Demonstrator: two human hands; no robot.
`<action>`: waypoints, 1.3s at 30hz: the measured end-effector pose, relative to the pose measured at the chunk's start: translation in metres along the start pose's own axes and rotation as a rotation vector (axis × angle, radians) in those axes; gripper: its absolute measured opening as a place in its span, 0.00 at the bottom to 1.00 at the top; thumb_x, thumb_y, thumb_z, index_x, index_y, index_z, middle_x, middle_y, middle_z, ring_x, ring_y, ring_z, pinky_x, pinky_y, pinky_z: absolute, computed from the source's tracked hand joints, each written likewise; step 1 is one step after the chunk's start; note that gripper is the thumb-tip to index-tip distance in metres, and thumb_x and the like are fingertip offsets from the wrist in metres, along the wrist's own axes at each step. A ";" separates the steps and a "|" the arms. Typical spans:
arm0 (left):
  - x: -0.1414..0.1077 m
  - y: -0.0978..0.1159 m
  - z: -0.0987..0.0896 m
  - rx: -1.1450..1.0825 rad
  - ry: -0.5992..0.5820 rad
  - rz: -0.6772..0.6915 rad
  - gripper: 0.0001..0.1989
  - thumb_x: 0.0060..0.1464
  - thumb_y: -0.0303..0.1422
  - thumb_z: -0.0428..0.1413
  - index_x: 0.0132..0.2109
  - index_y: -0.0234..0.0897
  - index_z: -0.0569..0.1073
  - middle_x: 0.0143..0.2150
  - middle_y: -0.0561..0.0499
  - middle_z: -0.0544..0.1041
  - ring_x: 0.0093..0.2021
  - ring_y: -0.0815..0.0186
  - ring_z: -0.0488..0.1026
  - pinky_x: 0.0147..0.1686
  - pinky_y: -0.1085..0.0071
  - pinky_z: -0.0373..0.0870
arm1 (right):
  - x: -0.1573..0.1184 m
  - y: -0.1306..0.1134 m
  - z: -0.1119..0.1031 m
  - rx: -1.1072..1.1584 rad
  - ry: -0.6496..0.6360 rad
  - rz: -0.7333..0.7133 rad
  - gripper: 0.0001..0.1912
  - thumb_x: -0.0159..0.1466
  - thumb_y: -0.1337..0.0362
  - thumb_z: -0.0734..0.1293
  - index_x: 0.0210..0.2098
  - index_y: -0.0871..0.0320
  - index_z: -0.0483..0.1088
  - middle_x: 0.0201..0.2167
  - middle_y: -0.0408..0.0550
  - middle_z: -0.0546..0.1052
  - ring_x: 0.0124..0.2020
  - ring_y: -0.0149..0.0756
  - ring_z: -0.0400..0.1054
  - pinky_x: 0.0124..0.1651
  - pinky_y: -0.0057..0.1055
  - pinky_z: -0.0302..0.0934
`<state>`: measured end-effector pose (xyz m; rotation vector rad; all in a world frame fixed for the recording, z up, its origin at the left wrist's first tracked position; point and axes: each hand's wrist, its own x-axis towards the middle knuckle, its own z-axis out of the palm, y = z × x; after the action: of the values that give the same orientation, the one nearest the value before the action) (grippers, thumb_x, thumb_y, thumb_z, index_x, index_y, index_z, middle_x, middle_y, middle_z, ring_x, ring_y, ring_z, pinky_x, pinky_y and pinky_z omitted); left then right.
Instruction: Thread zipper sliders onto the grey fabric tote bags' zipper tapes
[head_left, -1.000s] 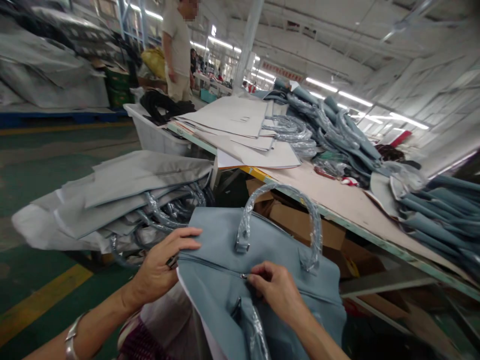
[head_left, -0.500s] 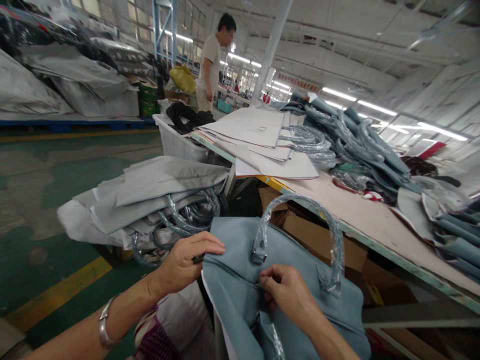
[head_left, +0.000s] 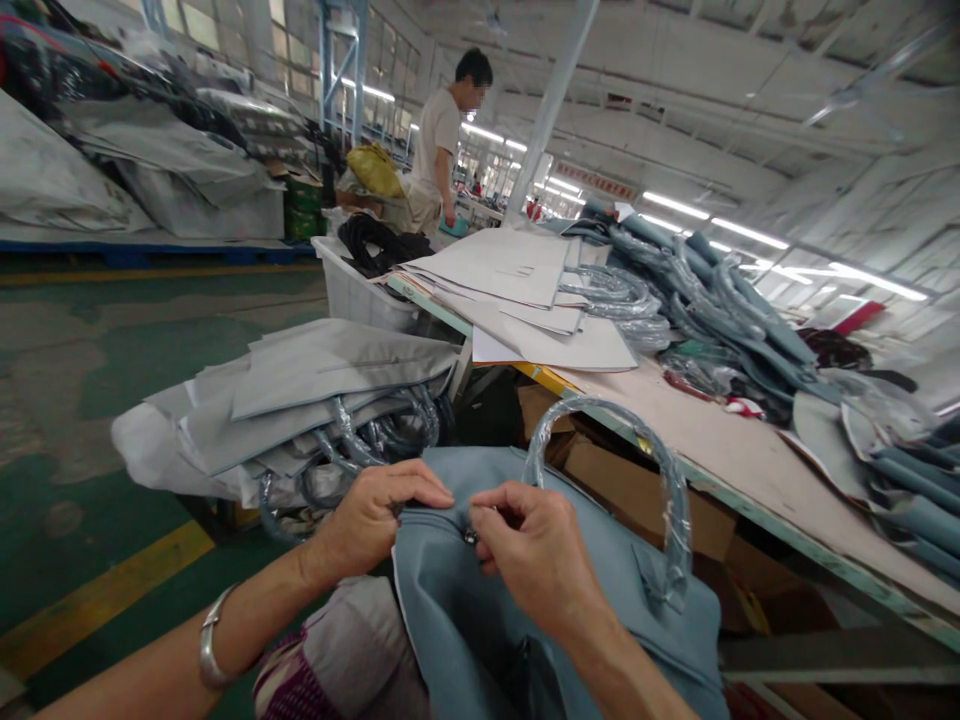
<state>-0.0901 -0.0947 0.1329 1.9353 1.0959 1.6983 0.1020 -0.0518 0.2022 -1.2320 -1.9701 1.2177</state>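
A blue-grey bag (head_left: 630,560) with a plastic-wrapped handle (head_left: 679,490) lies in front of me, at the table's near side. At its left end, my left hand (head_left: 382,510) grips the edge of the bag, thumb underneath and fingers on top. Close beside it, my right hand (head_left: 517,540) pinches a small metal zipper pull (head_left: 470,537) on the bag's zipper line. The bag's material is creased below my fingers.
A stack of grey bag pieces (head_left: 300,380) with wrapped handles sits at left. The table (head_left: 720,450) holds pale sheets (head_left: 502,265) and a pile of blue-grey bags (head_left: 697,280). A white bin (head_left: 352,300) and a person (head_left: 435,140) are beyond.
My right hand has moved left along the zipper, closer to my left hand, with the pull. The bag's left part is more bunched. The person in the background has leaned forward.
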 end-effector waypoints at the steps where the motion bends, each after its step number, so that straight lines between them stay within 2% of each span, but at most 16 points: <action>1: 0.002 0.000 -0.001 -0.004 0.000 0.001 0.04 0.56 0.25 0.65 0.39 0.38 0.83 0.36 0.48 0.82 0.35 0.69 0.80 0.38 0.81 0.75 | 0.001 -0.003 0.000 0.037 0.000 0.017 0.15 0.57 0.58 0.65 0.33 0.62 0.79 0.18 0.44 0.75 0.20 0.34 0.71 0.21 0.25 0.67; 5: 0.009 0.001 -0.008 -0.011 -0.039 0.039 0.03 0.57 0.27 0.65 0.39 0.37 0.83 0.35 0.47 0.81 0.35 0.68 0.80 0.37 0.80 0.75 | 0.007 -0.011 0.002 0.170 -0.023 0.130 0.18 0.50 0.55 0.67 0.31 0.63 0.78 0.18 0.43 0.74 0.18 0.31 0.69 0.18 0.22 0.66; 9: 0.021 0.005 -0.020 0.006 -0.127 0.094 0.06 0.58 0.24 0.62 0.39 0.37 0.83 0.36 0.46 0.82 0.35 0.68 0.80 0.37 0.80 0.75 | 0.013 -0.018 0.005 0.333 -0.019 0.192 0.19 0.45 0.55 0.70 0.29 0.64 0.78 0.16 0.42 0.73 0.17 0.29 0.67 0.16 0.21 0.65; 12: 0.030 0.008 -0.025 0.016 -0.153 0.101 0.05 0.57 0.23 0.62 0.39 0.36 0.83 0.37 0.46 0.81 0.36 0.68 0.80 0.37 0.80 0.75 | 0.016 -0.026 0.010 0.398 0.003 0.187 0.18 0.44 0.55 0.70 0.28 0.64 0.78 0.15 0.42 0.73 0.16 0.29 0.67 0.15 0.20 0.65; 15: 0.034 0.010 -0.027 0.018 -0.152 0.087 0.03 0.57 0.24 0.63 0.38 0.35 0.82 0.37 0.46 0.81 0.35 0.68 0.80 0.36 0.79 0.75 | 0.016 -0.029 0.012 0.345 0.001 0.146 0.18 0.46 0.55 0.70 0.28 0.64 0.78 0.15 0.42 0.72 0.16 0.28 0.67 0.15 0.19 0.64; 20: 0.027 0.009 -0.032 0.052 -0.187 0.084 0.09 0.57 0.20 0.58 0.38 0.35 0.81 0.35 0.48 0.80 0.36 0.69 0.79 0.37 0.80 0.74 | 0.011 -0.025 -0.001 0.322 -0.024 0.111 0.17 0.49 0.55 0.71 0.30 0.64 0.79 0.17 0.43 0.75 0.18 0.29 0.70 0.18 0.19 0.67; 24: 0.018 0.010 -0.035 0.147 -0.088 0.117 0.11 0.57 0.18 0.56 0.40 0.37 0.79 0.41 0.50 0.79 0.41 0.71 0.78 0.44 0.81 0.73 | 0.001 -0.029 -0.015 0.384 -0.024 0.150 0.17 0.47 0.56 0.74 0.29 0.64 0.79 0.16 0.43 0.74 0.17 0.29 0.69 0.18 0.20 0.68; 26: 0.014 0.012 -0.035 0.175 -0.061 0.137 0.11 0.58 0.19 0.57 0.43 0.37 0.79 0.42 0.50 0.79 0.43 0.71 0.77 0.47 0.81 0.72 | -0.002 -0.034 -0.017 0.424 -0.007 0.164 0.18 0.46 0.55 0.75 0.28 0.65 0.78 0.16 0.44 0.74 0.17 0.30 0.69 0.18 0.21 0.68; 29: 0.010 0.016 -0.030 0.107 -0.097 0.156 0.15 0.60 0.19 0.56 0.50 0.38 0.78 0.47 0.48 0.78 0.47 0.69 0.77 0.49 0.79 0.74 | -0.004 -0.040 -0.012 0.455 -0.001 0.172 0.18 0.46 0.55 0.76 0.28 0.65 0.78 0.16 0.45 0.74 0.17 0.30 0.69 0.18 0.21 0.68; 31: 0.011 0.017 -0.026 0.017 -0.083 0.128 0.16 0.60 0.19 0.57 0.50 0.40 0.79 0.47 0.48 0.79 0.46 0.69 0.78 0.47 0.79 0.75 | -0.003 -0.045 -0.005 0.465 -0.010 0.155 0.18 0.46 0.55 0.75 0.28 0.65 0.78 0.16 0.45 0.75 0.17 0.30 0.69 0.18 0.21 0.68; 36: 0.020 0.018 -0.020 -0.103 -0.014 0.005 0.09 0.56 0.21 0.62 0.42 0.38 0.82 0.40 0.51 0.79 0.39 0.70 0.78 0.41 0.81 0.72 | 0.009 -0.057 0.012 0.390 -0.096 0.045 0.16 0.51 0.55 0.73 0.30 0.64 0.80 0.18 0.46 0.76 0.19 0.30 0.70 0.20 0.20 0.68; 38: 0.024 0.016 -0.018 -0.147 -0.033 -0.050 0.03 0.57 0.26 0.63 0.39 0.36 0.82 0.37 0.51 0.78 0.37 0.69 0.76 0.39 0.80 0.70 | 0.016 -0.062 0.017 0.354 -0.103 0.016 0.16 0.51 0.56 0.72 0.31 0.63 0.80 0.18 0.46 0.76 0.18 0.30 0.70 0.18 0.19 0.66; 39: 0.025 0.015 -0.017 -0.178 -0.047 -0.067 0.03 0.59 0.30 0.63 0.37 0.35 0.81 0.36 0.50 0.78 0.36 0.69 0.75 0.38 0.78 0.70 | 0.018 -0.065 0.019 0.350 -0.106 0.002 0.15 0.51 0.56 0.72 0.31 0.63 0.80 0.18 0.46 0.76 0.18 0.30 0.69 0.17 0.18 0.65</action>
<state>-0.1015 -0.0903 0.1639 1.7995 0.9479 1.6462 0.0505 -0.0558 0.2504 -1.0098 -1.7291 1.5769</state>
